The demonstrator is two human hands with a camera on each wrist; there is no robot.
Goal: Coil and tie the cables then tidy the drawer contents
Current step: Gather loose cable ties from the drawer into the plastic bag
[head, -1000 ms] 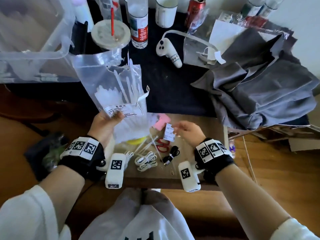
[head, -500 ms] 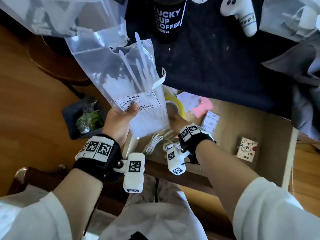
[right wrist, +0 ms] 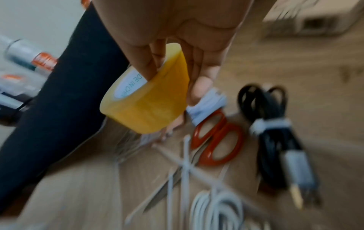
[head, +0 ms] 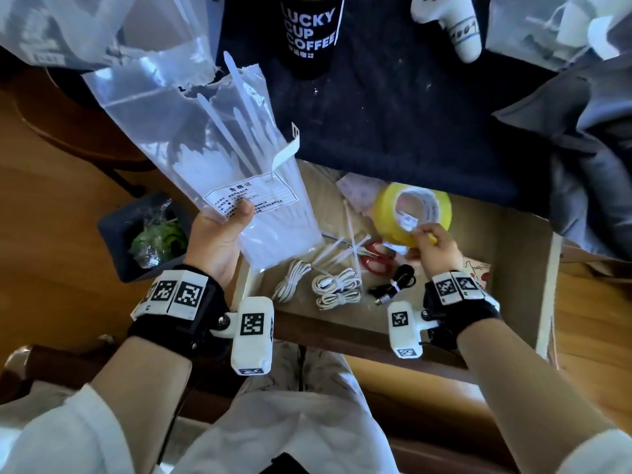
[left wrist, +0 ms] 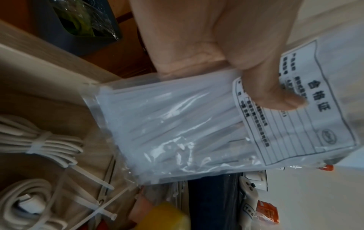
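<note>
My left hand (head: 236, 217) holds a clear bag of white zip ties (head: 239, 159) up over the left end of the open drawer (head: 342, 323), thumb (left wrist: 271, 93) on its label. My right hand (head: 424, 237) grips a yellow tape roll (head: 413, 210) above the drawer, fingers through its core (right wrist: 149, 101). On the drawer floor lie two tied white cable coils (head: 290, 282) (head: 337, 285), a tied black cable (head: 396, 283), red-handled scissors (head: 378, 258) and loose zip ties (head: 342, 248). The left wrist view shows one white coil (left wrist: 45, 143) below the bag (left wrist: 177, 132).
A dark bin (head: 147, 230) with green rubbish stands on the floor to the left. On the dark tabletop (head: 393, 114) behind the drawer are a black coffee cup (head: 307, 35), a white controller (head: 448, 25) and grey cloth (head: 581, 131). A small printed box (head: 477, 271) lies beside my right wrist.
My right hand reached under the bag, took the yellow tape roll and brought it out to the right. My left hand keeps holding the bag up. The head view dropped toward the drawer.
</note>
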